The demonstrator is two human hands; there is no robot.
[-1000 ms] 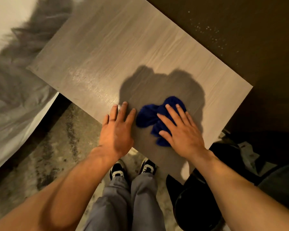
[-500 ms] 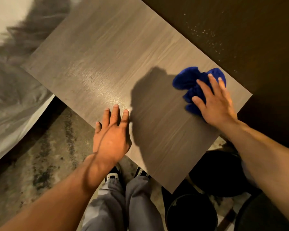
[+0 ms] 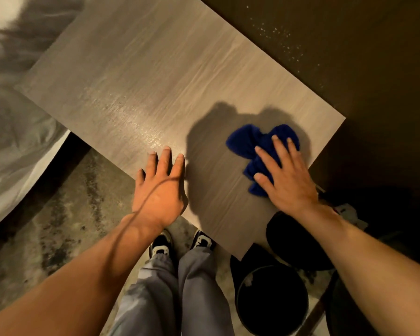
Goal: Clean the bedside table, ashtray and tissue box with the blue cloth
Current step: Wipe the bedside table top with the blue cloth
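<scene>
The counter (image 3: 155, 76) is a flat rectangle of grey wood-grain laminate with a faint sheen. Near its right corner lies the bunched, fuzzy blue cloth (image 3: 250, 141), pinned under the right hand (image 3: 286, 175), fingers spread flat, not clenched. The left hand (image 3: 159, 190) rests open-palmed on the near edge. A round black bin (image 3: 272, 299) is partly hidden below.

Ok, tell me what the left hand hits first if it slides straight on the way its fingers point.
Nothing close: the left hand points up across bare bedside table, which looks free to its far edge.
</scene>
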